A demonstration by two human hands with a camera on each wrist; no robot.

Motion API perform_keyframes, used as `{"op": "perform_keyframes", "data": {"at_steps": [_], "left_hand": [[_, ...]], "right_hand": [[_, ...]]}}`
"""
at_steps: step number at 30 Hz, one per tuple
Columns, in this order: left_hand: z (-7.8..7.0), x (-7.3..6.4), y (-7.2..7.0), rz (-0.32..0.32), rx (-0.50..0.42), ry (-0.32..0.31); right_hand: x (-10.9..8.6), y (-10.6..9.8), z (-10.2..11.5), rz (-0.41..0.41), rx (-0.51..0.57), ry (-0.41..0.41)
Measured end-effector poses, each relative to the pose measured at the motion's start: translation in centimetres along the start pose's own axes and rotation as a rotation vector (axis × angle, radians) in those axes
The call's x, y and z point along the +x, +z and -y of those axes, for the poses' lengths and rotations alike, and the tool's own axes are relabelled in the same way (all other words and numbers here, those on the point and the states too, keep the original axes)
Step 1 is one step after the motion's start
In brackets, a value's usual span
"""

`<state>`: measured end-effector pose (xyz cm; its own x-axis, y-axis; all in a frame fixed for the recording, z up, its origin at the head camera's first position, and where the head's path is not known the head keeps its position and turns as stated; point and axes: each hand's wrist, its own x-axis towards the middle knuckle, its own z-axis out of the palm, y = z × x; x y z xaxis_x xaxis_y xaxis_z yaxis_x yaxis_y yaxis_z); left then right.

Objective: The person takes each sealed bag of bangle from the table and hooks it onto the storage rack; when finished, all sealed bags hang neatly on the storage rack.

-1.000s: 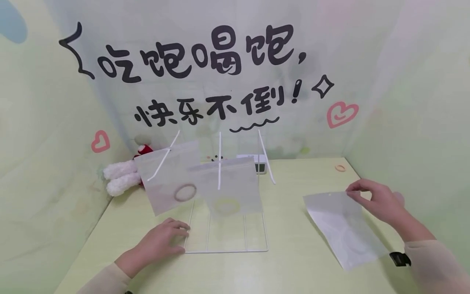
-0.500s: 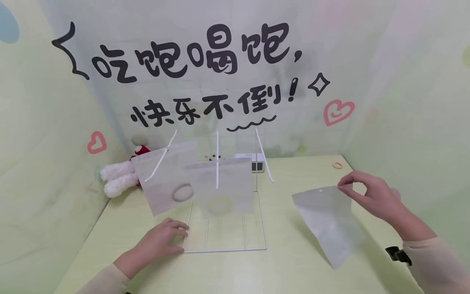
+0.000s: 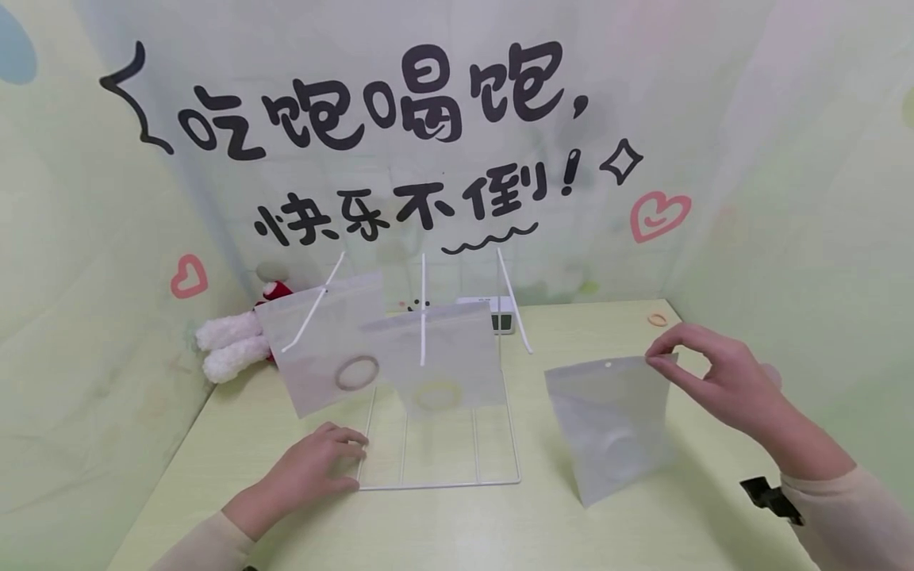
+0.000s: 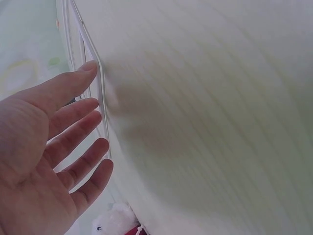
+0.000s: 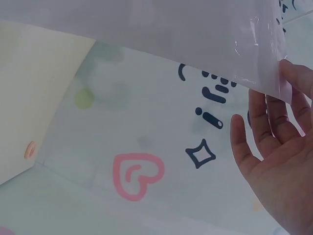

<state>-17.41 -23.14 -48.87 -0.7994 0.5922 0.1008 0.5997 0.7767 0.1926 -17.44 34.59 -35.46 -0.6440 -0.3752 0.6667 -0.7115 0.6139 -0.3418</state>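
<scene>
My right hand (image 3: pixel 728 385) pinches the top right corner of a translucent zip bag (image 3: pixel 607 432) that hangs above the table, a small hole in its top edge. A pale ring shape shows faintly inside it. In the right wrist view the bag (image 5: pixel 161 34) spans the top, its corner between thumb and fingers. With fingertips, my left hand (image 3: pixel 303 468) touches the left side of a white wire rack (image 3: pixel 457 484). Its fingers are fairly straight in the left wrist view. Two similar bags hang on the rack's prongs: one with a brownish ring (image 3: pixel 357 373), one with a yellow ring (image 3: pixel 437 394).
The rack's right prong (image 3: pixel 516 305) holds no bag. A small orange ring (image 3: pixel 658 319) lies at the table's back right corner. Behind the rack are a white device (image 3: pixel 503 321) with a dark screen and a fluffy plush toy (image 3: pixel 232 349) at left.
My right hand has moved left and slightly up with the bag, which now hangs more upright and faces me. The left hand stays at the rack; the bag with the yellow ring sways slightly.
</scene>
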Motion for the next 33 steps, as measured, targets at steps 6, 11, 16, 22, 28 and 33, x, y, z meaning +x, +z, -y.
{"op": "perform_keyframes", "data": {"at_steps": [6,11,16,22,28,33], "left_hand": [[0.1,0.0,0.1,-0.001,0.000,-0.002],[0.1,0.1,0.0,-0.006,-0.004,-0.003],[0.0,0.0,0.1,-0.004,-0.004,-0.005],[0.0,0.0,0.1,-0.006,0.004,-0.007],[0.1,0.0,0.1,-0.010,0.001,-0.008],[0.0,0.0,0.2,-0.005,0.003,-0.010]], "right_hand": [[1.2,0.4,1.7,-0.025,0.088,-0.108],[2.4,0.9,3.7,-0.029,0.162,-0.185],[3.4,1.4,5.5,-0.024,0.191,-0.231],[4.6,1.9,6.7,-0.036,0.196,-0.271],[5.8,2.1,7.8,-0.049,0.182,-0.290],[6.5,2.2,8.8,-0.063,0.194,-0.320]]}}
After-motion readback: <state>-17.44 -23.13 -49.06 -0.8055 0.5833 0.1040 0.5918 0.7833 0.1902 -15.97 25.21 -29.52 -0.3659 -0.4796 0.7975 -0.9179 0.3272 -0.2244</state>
